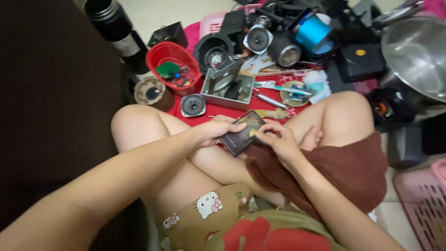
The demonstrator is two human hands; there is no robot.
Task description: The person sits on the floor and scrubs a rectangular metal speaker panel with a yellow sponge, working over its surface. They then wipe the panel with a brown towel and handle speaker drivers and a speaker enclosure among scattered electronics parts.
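Note:
I sit cross-legged on the floor and hold a small flat black rectangular device (241, 134) over my lap with both hands. My left hand (217, 129) grips its left edge, fingers curled over the top. My right hand (278, 139) pinches its right edge, with the thumb on the upper face. A dark red cloth (344, 169) lies over my right thigh, just under the right hand.
Ahead on a red mat lie a grey metal box (227, 86), a red plastic bowl (173, 65) holding small parts, several loose speakers (258, 39), a blue tape roll (312, 31) and a toothbrush (283, 87). A steel bowl (413, 56) stands right, a pink basket (425, 209) lower right, a dark flask (111, 23) upper left.

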